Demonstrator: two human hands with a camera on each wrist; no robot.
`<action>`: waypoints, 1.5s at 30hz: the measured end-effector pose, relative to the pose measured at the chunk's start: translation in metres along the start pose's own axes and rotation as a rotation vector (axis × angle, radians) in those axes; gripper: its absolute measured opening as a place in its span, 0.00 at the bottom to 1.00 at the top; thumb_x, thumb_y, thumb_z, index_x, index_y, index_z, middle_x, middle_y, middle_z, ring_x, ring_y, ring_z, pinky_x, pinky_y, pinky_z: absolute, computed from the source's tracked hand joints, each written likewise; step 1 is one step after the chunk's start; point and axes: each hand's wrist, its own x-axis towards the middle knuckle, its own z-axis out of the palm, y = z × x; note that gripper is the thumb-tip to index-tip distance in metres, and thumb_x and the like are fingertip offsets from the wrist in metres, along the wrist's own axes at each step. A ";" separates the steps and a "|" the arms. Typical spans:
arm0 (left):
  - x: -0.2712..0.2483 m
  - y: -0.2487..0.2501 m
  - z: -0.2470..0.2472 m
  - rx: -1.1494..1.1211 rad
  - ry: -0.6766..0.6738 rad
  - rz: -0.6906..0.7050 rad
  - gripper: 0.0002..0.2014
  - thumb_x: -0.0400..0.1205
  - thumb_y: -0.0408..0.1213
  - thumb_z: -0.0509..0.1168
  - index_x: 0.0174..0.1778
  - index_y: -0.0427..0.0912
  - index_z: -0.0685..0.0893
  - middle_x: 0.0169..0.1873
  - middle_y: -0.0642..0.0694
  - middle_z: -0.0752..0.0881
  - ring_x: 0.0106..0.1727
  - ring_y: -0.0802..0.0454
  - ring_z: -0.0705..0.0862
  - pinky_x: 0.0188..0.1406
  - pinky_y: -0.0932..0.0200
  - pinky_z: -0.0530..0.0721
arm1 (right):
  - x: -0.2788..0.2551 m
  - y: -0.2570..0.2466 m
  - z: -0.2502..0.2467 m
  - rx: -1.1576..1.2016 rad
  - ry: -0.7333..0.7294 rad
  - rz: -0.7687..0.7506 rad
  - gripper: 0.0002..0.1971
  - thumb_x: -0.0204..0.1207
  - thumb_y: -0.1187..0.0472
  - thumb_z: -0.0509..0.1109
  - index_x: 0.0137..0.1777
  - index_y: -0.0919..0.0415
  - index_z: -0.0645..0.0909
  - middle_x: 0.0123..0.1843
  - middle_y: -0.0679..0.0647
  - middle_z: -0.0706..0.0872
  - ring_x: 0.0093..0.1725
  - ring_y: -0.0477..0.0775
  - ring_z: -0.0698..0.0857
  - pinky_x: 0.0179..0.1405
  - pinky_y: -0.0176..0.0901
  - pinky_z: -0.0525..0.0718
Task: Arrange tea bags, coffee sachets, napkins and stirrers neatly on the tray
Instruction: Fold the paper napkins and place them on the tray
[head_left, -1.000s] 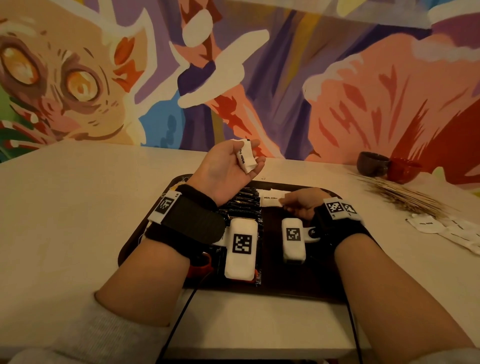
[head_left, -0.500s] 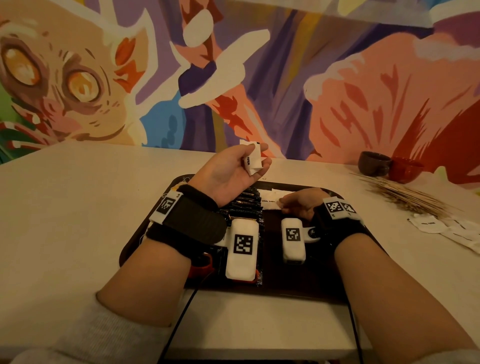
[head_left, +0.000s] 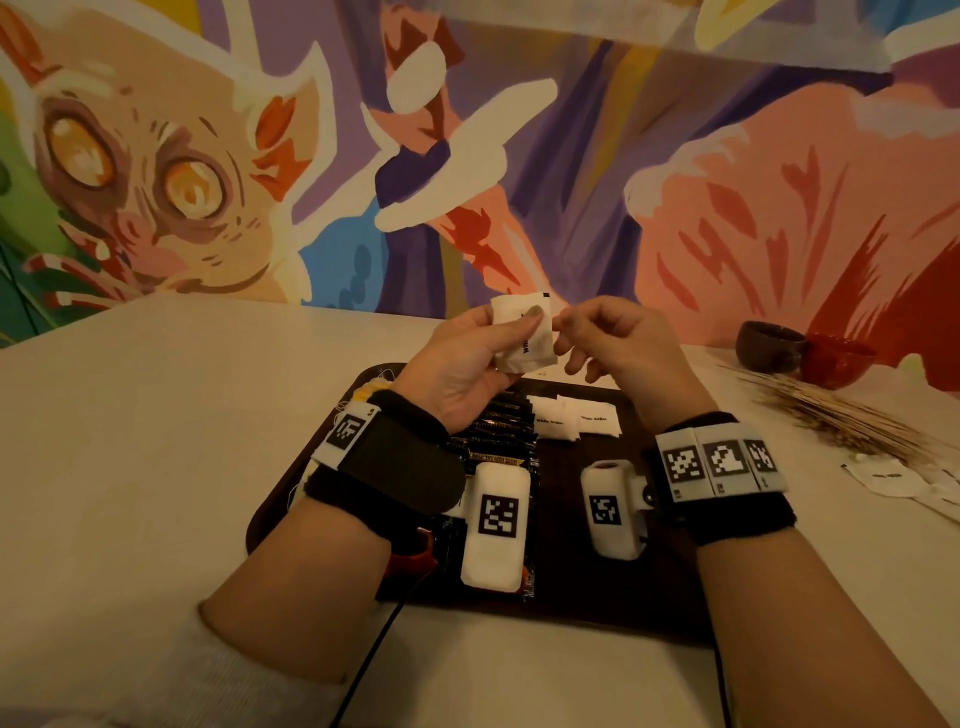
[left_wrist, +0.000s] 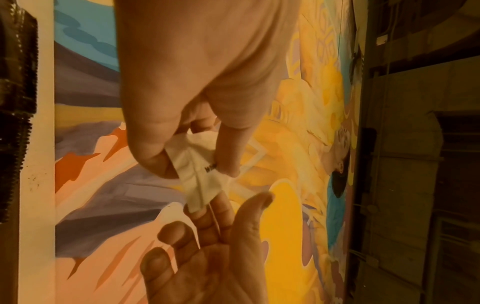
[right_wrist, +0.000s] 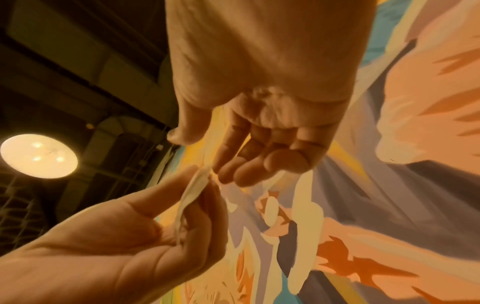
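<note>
Here a white sachet (head_left: 522, 335) is pinched in the left hand (head_left: 467, 364) above the tray's (head_left: 291, 493) far edge, the loosely open right hand (head_left: 618, 343) is held just beside it, and a handover seems called for next.

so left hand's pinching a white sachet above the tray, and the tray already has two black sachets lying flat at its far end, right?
Nearly. The left hand does pinch a white sachet above the tray, but the head view shows that the two sachets lying flat at its far end are white, not black. The black ones form a row along the tray's left.
</note>
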 end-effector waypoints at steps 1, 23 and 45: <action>0.000 0.000 0.000 -0.003 -0.009 -0.002 0.12 0.81 0.29 0.65 0.61 0.36 0.80 0.51 0.40 0.87 0.49 0.50 0.87 0.44 0.58 0.89 | -0.001 0.000 0.001 -0.027 -0.035 -0.014 0.09 0.68 0.50 0.71 0.41 0.55 0.83 0.35 0.50 0.86 0.29 0.43 0.81 0.27 0.33 0.78; 0.001 0.000 0.003 0.078 0.097 0.046 0.12 0.80 0.20 0.63 0.51 0.41 0.80 0.49 0.41 0.84 0.48 0.49 0.84 0.63 0.50 0.81 | 0.004 0.012 -0.003 0.262 -0.058 0.139 0.05 0.75 0.65 0.70 0.49 0.56 0.79 0.36 0.48 0.88 0.31 0.47 0.81 0.21 0.37 0.79; -0.002 0.004 0.001 0.035 0.091 0.006 0.07 0.84 0.36 0.62 0.56 0.42 0.80 0.41 0.46 0.86 0.43 0.54 0.83 0.41 0.63 0.80 | 0.019 0.088 -0.041 -0.244 0.128 0.982 0.09 0.72 0.60 0.75 0.43 0.65 0.80 0.36 0.56 0.79 0.37 0.52 0.76 0.50 0.44 0.78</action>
